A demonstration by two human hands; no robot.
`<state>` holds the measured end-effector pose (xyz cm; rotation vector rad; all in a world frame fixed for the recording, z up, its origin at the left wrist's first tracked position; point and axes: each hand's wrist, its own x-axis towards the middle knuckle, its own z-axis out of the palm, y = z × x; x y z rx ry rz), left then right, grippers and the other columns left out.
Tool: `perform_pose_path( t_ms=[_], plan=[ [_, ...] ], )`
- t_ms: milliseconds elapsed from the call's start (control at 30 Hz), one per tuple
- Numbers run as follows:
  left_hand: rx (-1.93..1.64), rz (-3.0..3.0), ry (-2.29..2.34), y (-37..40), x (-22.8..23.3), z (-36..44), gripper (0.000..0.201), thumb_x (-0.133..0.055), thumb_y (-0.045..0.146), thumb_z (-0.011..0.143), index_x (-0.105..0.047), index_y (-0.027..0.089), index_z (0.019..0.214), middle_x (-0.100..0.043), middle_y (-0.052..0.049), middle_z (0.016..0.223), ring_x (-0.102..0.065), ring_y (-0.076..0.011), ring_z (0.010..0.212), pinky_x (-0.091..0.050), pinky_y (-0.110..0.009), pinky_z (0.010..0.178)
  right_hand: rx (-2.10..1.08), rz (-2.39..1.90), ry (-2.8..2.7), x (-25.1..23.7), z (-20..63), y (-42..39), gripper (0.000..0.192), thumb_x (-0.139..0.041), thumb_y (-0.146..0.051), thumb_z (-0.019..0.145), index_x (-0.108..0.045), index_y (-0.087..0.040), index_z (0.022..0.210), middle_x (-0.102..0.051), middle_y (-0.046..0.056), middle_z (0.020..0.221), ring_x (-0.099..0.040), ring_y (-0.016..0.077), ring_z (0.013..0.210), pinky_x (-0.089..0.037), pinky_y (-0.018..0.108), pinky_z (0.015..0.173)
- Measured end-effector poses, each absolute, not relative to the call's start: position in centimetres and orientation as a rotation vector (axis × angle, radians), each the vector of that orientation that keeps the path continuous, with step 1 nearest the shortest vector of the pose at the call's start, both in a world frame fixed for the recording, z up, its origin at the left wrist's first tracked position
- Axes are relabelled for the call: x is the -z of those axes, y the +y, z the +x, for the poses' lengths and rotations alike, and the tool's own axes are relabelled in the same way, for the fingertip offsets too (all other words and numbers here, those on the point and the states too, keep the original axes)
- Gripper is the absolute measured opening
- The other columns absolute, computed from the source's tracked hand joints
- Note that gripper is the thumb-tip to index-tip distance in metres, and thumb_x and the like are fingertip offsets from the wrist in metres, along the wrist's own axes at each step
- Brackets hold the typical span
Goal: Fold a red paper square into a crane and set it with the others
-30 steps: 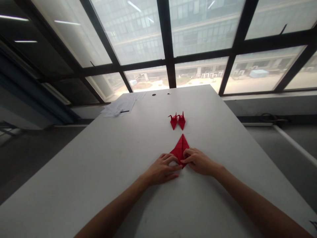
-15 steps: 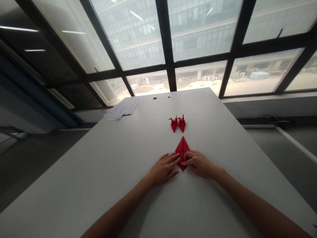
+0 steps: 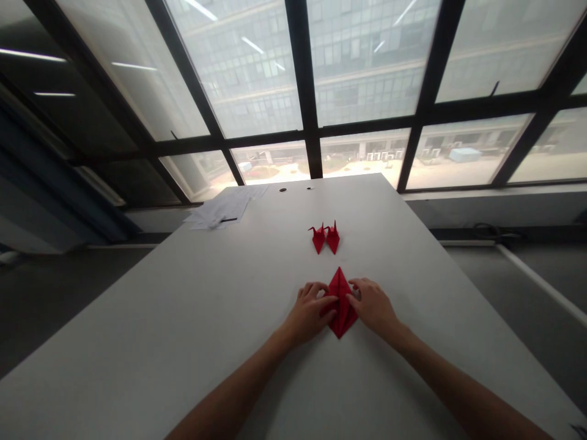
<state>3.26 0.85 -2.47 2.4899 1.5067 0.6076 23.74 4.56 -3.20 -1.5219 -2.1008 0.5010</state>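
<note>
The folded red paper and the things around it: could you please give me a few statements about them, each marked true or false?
1. The left hand and the right hand both touch the folded red paper. True.
2. The far end of the paper is cut square. False: it comes to a point.
3. Two red cranes stand beyond the paper. True.
4. A dark slim item lies on the white sheets. True.
5. The sheets lie to the right of the cranes. False: they lie to the left.
</note>
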Motion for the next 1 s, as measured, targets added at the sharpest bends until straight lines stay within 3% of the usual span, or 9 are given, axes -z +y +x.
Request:
perform_pose_path(
  t_ms=[167, 300, 467, 733, 1000],
  plan=[
    [-0.605, 2.46, 1.512, 0.3, 2.4, 3.6, 0.041, -0.068, 0.024, 0.085, -0.06, 0.029, 0.125, -0.058, -0.006, 0.129, -0.049, -0.0258, 0.121, -0.039, -0.044, 0.104, -0.383, -1.722, -2.227, 1.9, 23.3, 3.6, 0.032, -0.064, -0.023, 0.087, -0.062, -0.015, 0.118, -0.063, 0.016, 0.112, -0.062, 0.031, 0.103, -0.046, 0.037, 0.085],
    [-0.575, 2.475, 1.524, -0.3, 2.3, 4.1, 0.038, -0.063, 0.024, 0.088, -0.06, 0.029, 0.126, -0.057, -0.005, 0.13, -0.05, -0.0254, 0.121, -0.038, -0.045, 0.106, -0.435, -1.797, -2.316, 1.3, 23.2, 3.2, 0.03, -0.063, -0.022, 0.088, -0.061, -0.014, 0.116, -0.062, 0.017, 0.112, -0.065, 0.03, 0.099, -0.046, 0.035, 0.082],
    [-0.575, 2.511, 1.509, -0.7, 2.7, 4.5, 0.038, -0.06, 0.03, 0.092, -0.059, 0.029, 0.13, -0.058, -0.005, 0.132, -0.048, -0.0265, 0.124, -0.035, -0.046, 0.11, -0.543, -1.801, -2.347, 1.3, 23.6, 3.6, 0.041, -0.065, -0.021, 0.084, -0.057, -0.009, 0.122, -0.064, 0.02, 0.115, -0.063, 0.0314, 0.106, -0.044, 0.035, 0.086],
    [-0.582, 2.499, 1.442, -0.6, 2.5, 4.5, 0.037, -0.056, 0.03, 0.095, -0.058, 0.031, 0.131, -0.057, -0.003, 0.135, -0.046, -0.0245, 0.129, -0.034, -0.044, 0.111, -0.798, -1.771, -2.146, 1.7, 24.0, 5.1, 0.054, -0.068, -0.018, 0.07, -0.056, -0.016, 0.123, -0.072, 0.01, 0.097, -0.067, 0.0245, 0.091, -0.045, 0.03, 0.078],
    [-0.601, 2.471, 1.423, -0.5, 2.8, 4.3, 0.04, -0.058, 0.029, 0.093, -0.057, 0.032, 0.133, -0.057, -0.002, 0.138, -0.048, -0.0231, 0.127, -0.034, -0.044, 0.112, -0.846, -1.7, -2.007, 3.4, 24.3, 5.4, 0.04, -0.064, -0.017, 0.067, -0.068, -0.017, 0.107, -0.073, 0.006, 0.081, -0.067, 0.0204, 0.076, -0.045, 0.028, 0.071]
  ],
)
